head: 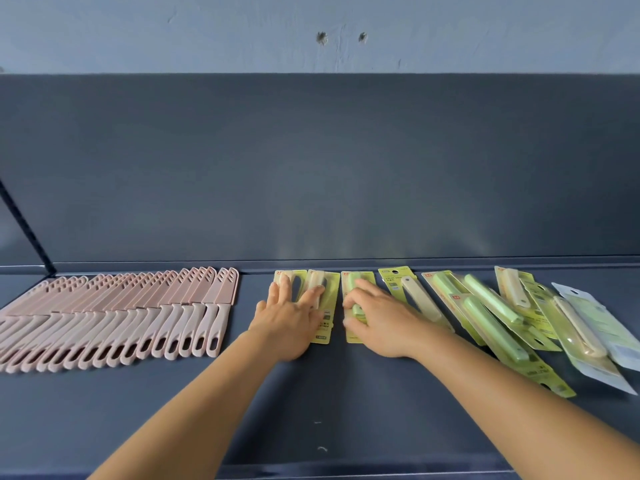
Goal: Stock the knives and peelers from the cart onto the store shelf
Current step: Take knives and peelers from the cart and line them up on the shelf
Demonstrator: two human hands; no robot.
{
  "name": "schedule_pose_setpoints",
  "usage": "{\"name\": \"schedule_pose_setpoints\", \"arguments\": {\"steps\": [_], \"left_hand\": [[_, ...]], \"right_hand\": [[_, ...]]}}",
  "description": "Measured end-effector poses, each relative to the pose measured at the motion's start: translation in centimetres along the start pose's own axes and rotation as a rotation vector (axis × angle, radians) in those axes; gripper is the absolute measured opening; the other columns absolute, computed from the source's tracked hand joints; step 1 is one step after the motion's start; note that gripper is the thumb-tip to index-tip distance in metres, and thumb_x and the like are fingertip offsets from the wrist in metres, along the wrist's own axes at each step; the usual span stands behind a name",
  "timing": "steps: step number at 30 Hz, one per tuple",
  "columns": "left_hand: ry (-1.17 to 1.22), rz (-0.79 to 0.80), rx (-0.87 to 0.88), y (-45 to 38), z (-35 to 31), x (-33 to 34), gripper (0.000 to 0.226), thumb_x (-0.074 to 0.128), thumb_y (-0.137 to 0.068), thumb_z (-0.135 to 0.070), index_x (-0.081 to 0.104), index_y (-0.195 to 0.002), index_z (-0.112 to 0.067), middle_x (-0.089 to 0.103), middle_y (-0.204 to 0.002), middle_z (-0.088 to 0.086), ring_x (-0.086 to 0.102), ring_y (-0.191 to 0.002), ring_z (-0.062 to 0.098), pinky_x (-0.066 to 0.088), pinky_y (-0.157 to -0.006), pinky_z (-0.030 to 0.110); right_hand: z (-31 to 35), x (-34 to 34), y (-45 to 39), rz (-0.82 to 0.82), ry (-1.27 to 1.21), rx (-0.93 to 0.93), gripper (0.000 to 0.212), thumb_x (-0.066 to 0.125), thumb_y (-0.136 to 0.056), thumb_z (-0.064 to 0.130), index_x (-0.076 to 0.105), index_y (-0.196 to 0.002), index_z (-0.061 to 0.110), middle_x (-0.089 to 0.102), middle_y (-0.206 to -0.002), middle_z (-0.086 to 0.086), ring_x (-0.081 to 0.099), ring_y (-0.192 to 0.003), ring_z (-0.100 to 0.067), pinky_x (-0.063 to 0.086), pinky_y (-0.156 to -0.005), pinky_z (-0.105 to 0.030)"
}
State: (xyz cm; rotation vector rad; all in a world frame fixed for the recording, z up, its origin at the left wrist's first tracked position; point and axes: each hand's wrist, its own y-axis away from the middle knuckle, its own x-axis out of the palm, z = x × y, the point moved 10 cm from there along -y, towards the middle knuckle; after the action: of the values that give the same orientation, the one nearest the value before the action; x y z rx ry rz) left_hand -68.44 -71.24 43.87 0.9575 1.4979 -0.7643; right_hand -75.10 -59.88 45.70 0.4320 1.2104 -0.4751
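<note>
Judging from what lies on the shelf [311, 393], the stocking looks well advanced but not finished: a long, tidy row of pink sheathed knives [114, 323] already fills the left part, overlapping like shingles with handles toward the front edge, while the carded packs to the right are only partly lined up. The left hand [291, 320] lies flat with straight, spread fingers pressing two yellow-green cards [320, 332] set side by side; the right hand [377, 320] has its fingers curled round the green-handled pack [354, 336] just beside them, apparently squaring it into line. One more card with a beige handle [415, 299] lies near the right hand, and further right a loose heap of packs [519, 323], green and beige handles crossing one another, waits to be sorted. The cart is out of view, so what remains there cannot be told.
</note>
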Motion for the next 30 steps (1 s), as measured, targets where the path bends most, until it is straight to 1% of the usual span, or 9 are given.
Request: {"name": "schedule_pose_setpoints", "arguments": {"steps": [4,9,13,16,18,21,24,27,30], "left_hand": [[-0.023,-0.005,0.004,-0.4,0.1,0.0,0.050,0.019,-0.101,-0.046,0.004,-0.148,-0.044,-0.001,-0.155,0.012,0.003,-0.143,0.031,0.023,-0.111,0.047],[-0.050,0.041,-0.042,-0.3,-0.3,0.1,0.051,0.018,-0.101,-0.049,0.000,-0.149,-0.045,-0.009,-0.157,0.012,-0.006,-0.144,0.033,0.014,-0.112,0.051],[-0.112,-0.025,0.045,0.0,-2.3,-1.3,0.056,0.024,-0.100,-0.051,-0.001,-0.149,-0.044,-0.007,-0.158,0.006,-0.014,-0.145,0.031,0.007,-0.113,0.054],[-0.086,0.001,0.277,0.8,-8.1,-1.1,0.059,0.028,-0.099,-0.050,0.001,-0.151,-0.039,-0.006,-0.161,0.003,-0.014,-0.147,0.024,0.002,-0.117,0.049],[-0.125,0.045,0.344,1.0,-10.5,-0.4,0.058,0.028,-0.100,-0.049,0.009,-0.152,-0.033,0.000,-0.161,0.004,-0.007,-0.148,0.023,0.003,-0.118,0.048],[-0.178,0.034,0.323,0.6,-10.9,-0.3,0.055,0.030,-0.100,-0.046,0.023,-0.150,-0.023,0.014,-0.157,0.004,0.005,-0.147,0.021,0.009,-0.117,0.046],[-0.120,0.031,0.333,0.1,-11.7,-0.8,0.061,0.036,-0.099,-0.043,0.012,-0.152,-0.022,0.012,-0.159,0.001,0.007,-0.148,0.019,0.009,-0.118,0.044],[-0.128,0.056,0.431,-0.2,-14.9,-0.3,0.062,0.035,-0.100,-0.040,0.005,-0.153,-0.028,0.003,-0.161,-0.002,0.000,-0.148,0.018,0.008,-0.118,0.046],[-0.124,0.075,0.489,-0.2,-18.1,1.1,0.056,0.031,-0.101,-0.040,0.011,-0.152,-0.028,0.009,-0.160,-0.001,0.005,-0.148,0.021,0.011,-0.118,0.046]], "right_hand": [[-0.4,-0.1,-0.6,0.021,0.024,-0.013,0.033,0.036,-0.100,0.037,0.040,-0.131,0.028,0.008,-0.158,0.011,0.029,-0.138,-0.014,0.033,-0.098,-0.031],[-0.3,0.0,-0.7,0.040,0.013,-0.013,0.047,0.033,-0.100,0.039,0.027,-0.145,0.029,0.002,-0.160,0.011,0.016,-0.146,-0.015,0.026,-0.110,-0.035],[-3.5,-2.9,0.4,-0.115,0.018,0.144,0.055,0.036,-0.098,0.038,0.019,-0.149,0.026,0.018,-0.158,0.005,0.021,-0.144,-0.021,0.026,-0.113,-0.039],[-7.3,-3.7,1.9,-0.123,0.171,0.377,0.044,0.042,-0.097,0.034,0.034,-0.137,0.020,0.044,-0.139,-0.005,0.040,-0.127,-0.028,0.038,-0.096,-0.039],[-8.6,-3.5,2.5,-0.103,0.183,0.423,0.036,0.046,-0.095,0.026,0.042,-0.130,0.020,0.055,-0.115,-0.005,0.050,-0.109,-0.027,0.042,-0.081,-0.035],[-8.9,-3.8,3.2,-0.103,0.192,0.415,0.021,0.049,-0.090,0.012,0.049,-0.110,0.017,0.051,-0.087,0.001,0.052,-0.080,-0.024,0.035,-0.055,-0.029],[-9.2,-4.4,4.6,-0.069,0.211,0.398,0.023,0.051,-0.084,0.004,0.044,-0.100,0.020,0.050,-0.079,0.001,0.049,-0.070,-0.022,0.029,-0.047,-0.028],[-10.0,-5.0,5.6,-0.042,0.174,0.344,0.025,0.054,-0.085,0.009,0.049,-0.103,0.024,0.056,-0.089,0.001,0.053,-0.081,-0.026,0.035,-0.051,-0.029],[-12.4,-7.1,6.1,-0.149,0.132,0.344,0.031,0.056,-0.090,0.025,0.056,-0.120,0.029,0.056,-0.123,0.004,0.049,-0.116,-0.025,0.043,-0.088,-0.034]]}}
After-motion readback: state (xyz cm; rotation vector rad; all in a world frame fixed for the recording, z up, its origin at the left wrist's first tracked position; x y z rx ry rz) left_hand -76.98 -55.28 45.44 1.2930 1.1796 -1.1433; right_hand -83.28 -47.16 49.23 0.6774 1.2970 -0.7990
